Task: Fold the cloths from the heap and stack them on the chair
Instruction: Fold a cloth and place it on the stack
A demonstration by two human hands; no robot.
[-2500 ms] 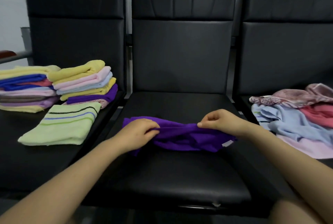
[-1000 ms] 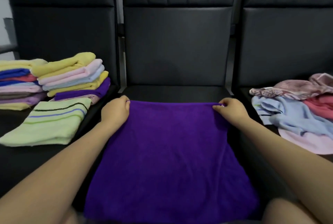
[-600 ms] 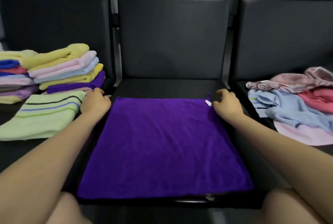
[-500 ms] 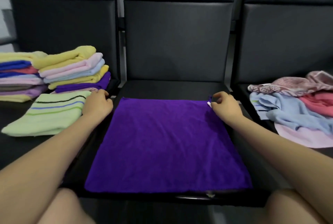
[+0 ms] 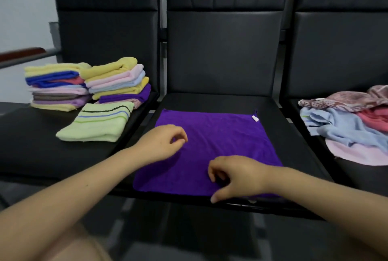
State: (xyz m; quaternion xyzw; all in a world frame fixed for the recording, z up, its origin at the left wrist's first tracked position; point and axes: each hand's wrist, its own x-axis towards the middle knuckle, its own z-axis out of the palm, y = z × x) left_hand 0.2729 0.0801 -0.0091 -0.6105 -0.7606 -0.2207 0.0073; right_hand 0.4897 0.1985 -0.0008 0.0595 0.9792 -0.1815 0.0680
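Now my left hand (image 5: pixel 162 145) and right hand (image 5: pixel 237 174) hover with loosely curled fingers, gripping nothing, over the purple cloth (image 5: pixel 214 145), spread flat on the middle chair (image 5: pixel 294 149) so I can fold it.

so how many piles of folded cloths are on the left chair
3: a tall stack at the far left, a second stack beside it nearer the middle chair, and a single striped green cloth lying in front. Anything behind them is hidden.
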